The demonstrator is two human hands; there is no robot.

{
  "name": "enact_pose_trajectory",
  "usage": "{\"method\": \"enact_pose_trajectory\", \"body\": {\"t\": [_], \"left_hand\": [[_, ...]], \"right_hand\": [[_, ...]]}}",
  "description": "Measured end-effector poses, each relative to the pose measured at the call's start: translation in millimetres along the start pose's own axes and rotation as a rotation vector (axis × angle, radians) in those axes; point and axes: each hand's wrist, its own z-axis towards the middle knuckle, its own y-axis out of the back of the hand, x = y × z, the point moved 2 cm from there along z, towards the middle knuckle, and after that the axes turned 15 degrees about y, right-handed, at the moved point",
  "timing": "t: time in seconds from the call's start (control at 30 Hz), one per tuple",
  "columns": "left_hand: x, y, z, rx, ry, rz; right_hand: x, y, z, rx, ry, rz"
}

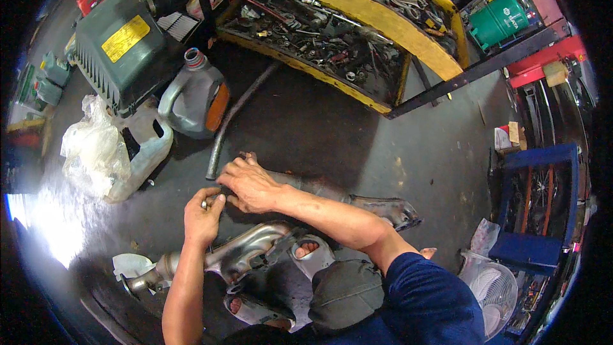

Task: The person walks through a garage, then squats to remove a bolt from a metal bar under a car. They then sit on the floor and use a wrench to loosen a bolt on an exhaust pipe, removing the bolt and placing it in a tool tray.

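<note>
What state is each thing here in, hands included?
Left bare hand: curled, grip unclear.
Right bare hand: curled, grip unclear.
Silver curved metal pipe: lying, not held.
Brownish metal pipe: lying, partly hidden.
Grey plastic jug with orange label: upright, uncapped.
Translucent plastic bag: crumpled.
Dark metal tray with yellow rim: loaded with metal pieces.
White round fan: running unclear.

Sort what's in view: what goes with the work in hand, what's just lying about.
In hand, likely:
metal part beside the right hand
curved metal pipework
possibly the metal bar

Lying about, apparently:
grey jug
plastic bag
green drum
fan
</note>
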Motion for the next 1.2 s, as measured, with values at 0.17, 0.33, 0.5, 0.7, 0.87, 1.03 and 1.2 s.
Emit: {"method": "enact_pose_trajectory", "body": {"t": [0.17,0.33,0.5,0.7,0.87,1.03,1.2], "left_hand": [[2.2,-5.4,2.7,0.001,0.013,-0.033],[1.6,-7.1,5.3,-0.056,-0.034,0.007],[-1.9,-10.7,4.2,-0.042,-0.035,-0.035],[-5.2,-10.2,4.0,-0.077,-0.037,0.015],[-4.9,-13.9,5.8,-0.073,-0.027,-0.022],[-0.8,-18.1,10.5,-0.081,-0.004,0.020],[2.0,-21.1,15.1,-0.114,-0.062,0.080]], "right_hand": [[-7.1,-6.5,-1.9,0.159,-0.165,0.090],[-4.2,-2.5,-3.6,-0.035,0.003,0.030],[-2.4,-2.7,-3.3,0.088,-0.126,0.048],[-2.9,-1.8,-2.0,0.092,-0.069,0.073],[0.4,-5.8,-0.6,0.040,-0.123,-0.053],[-1.6,-5.4,-1.8,0.132,-0.077,0.025],[-3.2,-5.6,-1.2,0.142,-0.154,0.002]]}}
